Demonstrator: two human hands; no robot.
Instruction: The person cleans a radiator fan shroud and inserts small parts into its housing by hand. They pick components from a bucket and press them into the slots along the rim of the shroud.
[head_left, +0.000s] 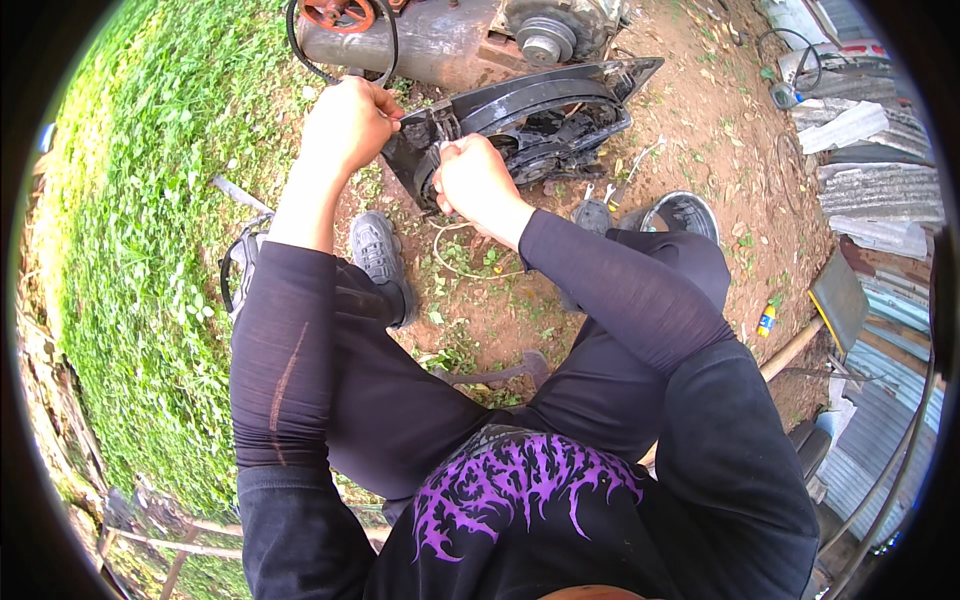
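Note:
A large black plastic frame with a curved, rounded opening [540, 105], much like a fan shroud, stands tilted on the ground ahead of me. At its upper left corner is my left hand [350, 122], thumb and fingers pinched together; whatever they pinch is too small to make out. My right hand [478, 180] is closed against the frame's left part, its fingertips round something I cannot make out. Below that hand a thin pale cord [440, 262] loops over the soil between my shoes.
Behind the frame lies a rusty tank [430, 48] with a pulley [545, 42] and a black belt [392, 40]. Wrenches [600, 193] and a dark round container [685, 212] are by my right foot. A shovel [840, 300], a small yellow bottle [767, 320] and corrugated sheets [880, 190] lie right.

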